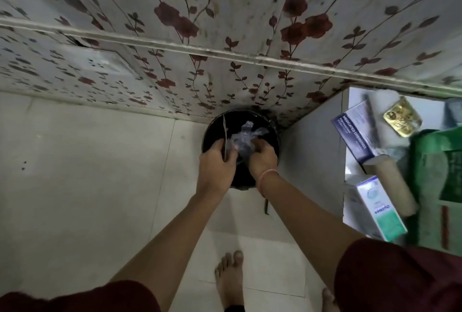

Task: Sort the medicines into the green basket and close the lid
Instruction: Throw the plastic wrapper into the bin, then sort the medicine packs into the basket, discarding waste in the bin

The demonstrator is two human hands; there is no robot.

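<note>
Both my hands hang over a round black bin (270,126) on the floor in the wall corner. My left hand (216,169) grips a thin flat card or strip (225,136), seen edge-on. My right hand (262,159) holds crumpled clear plastic wrapping (243,136) above the bin's mouth. At the right, on a white surface (355,101), lie a blue "Medicated Dressings" box (355,134), a gold blister pack (402,116), a white and green box (382,209) and a beige roll (392,184). The green basket (425,151) stands beside them, cut off by the frame's edge.
A floral-papered wall (225,49) rises behind the bin. The floor is pale tile (87,174). My bare feet (230,276) stand just in front of the bin. The white surface's side panel (317,151) stands close to the bin on its right.
</note>
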